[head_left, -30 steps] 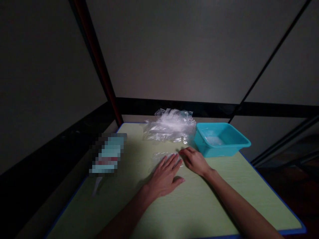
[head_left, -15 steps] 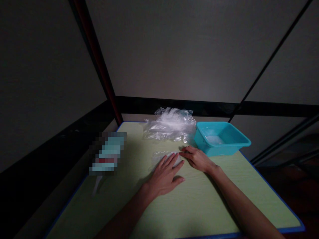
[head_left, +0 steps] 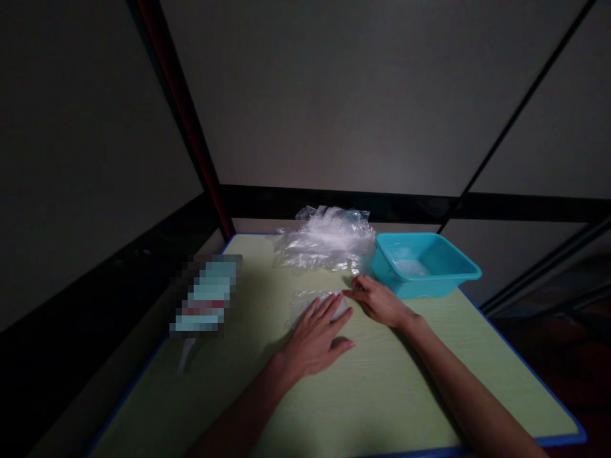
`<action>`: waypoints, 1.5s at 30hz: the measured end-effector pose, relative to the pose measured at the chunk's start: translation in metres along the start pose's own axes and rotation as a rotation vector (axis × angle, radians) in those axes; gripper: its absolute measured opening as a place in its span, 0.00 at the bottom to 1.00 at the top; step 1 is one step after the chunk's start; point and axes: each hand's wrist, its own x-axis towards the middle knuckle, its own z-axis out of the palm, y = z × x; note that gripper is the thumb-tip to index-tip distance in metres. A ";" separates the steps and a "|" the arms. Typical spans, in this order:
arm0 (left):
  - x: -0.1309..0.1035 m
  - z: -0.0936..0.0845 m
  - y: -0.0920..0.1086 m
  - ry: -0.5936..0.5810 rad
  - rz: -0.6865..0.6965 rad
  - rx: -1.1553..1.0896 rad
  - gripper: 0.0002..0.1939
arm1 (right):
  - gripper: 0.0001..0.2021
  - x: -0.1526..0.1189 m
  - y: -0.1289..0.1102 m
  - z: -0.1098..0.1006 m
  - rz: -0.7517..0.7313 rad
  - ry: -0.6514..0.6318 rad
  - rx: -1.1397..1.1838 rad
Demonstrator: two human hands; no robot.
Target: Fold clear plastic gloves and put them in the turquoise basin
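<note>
The left hand (head_left: 317, 337), its grip apart with fingers spread, lies over a small clear plastic bag (head_left: 305, 303) flat on the green surface (head_left: 401, 388). The right hand (head_left: 379, 303) reaches a finger to the bag's far right corner, other fingers curled; whether its grip is closed on the film cannot be told. Beyond, a blue basin (head_left: 420, 286) sits right of a heap of crumpled clear bags (head_left: 327, 242).

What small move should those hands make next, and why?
Perhaps the right hand should pinch the far right corner of the small clear sheet: its fingertip is at or near there, while the left hand lies spread over the sheet.
</note>
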 end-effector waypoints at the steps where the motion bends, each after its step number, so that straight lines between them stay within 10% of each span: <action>1: 0.000 0.000 0.000 -0.003 -0.001 -0.001 0.27 | 0.18 0.000 0.000 0.000 -0.002 0.003 0.003; 37: -0.001 -0.002 0.000 0.050 0.017 0.069 0.32 | 0.17 0.000 -0.004 0.007 0.002 0.027 -0.014; 45: 0.000 0.003 0.003 0.157 -0.144 0.167 0.31 | 0.24 0.010 -0.042 0.012 0.146 0.154 0.115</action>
